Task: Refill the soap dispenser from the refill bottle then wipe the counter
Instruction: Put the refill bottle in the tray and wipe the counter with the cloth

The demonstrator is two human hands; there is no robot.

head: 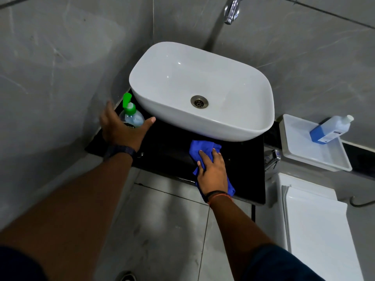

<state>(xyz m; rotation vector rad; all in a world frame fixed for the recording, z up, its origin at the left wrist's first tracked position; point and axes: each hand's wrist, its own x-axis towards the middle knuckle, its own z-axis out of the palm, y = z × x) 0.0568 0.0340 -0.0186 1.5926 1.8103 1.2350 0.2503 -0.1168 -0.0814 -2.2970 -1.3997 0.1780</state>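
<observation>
A clear soap dispenser (132, 116) with a green pump stands at the left end of the black counter (166, 151), beside the white basin (203, 90). My left hand (121, 130) curls around its near side, thumb and fingers spread; whether it grips the bottle I cannot tell. My right hand (213, 171) presses flat on a blue cloth (200, 151) on the counter in front of the basin. The refill bottle (330, 129), blue liquid with a white cap, lies tilted in a white tray (316, 159) at the right.
A chrome tap (232, 9) hangs from the grey wall above the basin. A small chrome valve (273, 159) sticks out right of the counter. A white toilet cistern (312, 230) sits below the tray. Grey tiled floor lies beneath, with a drain (126, 276).
</observation>
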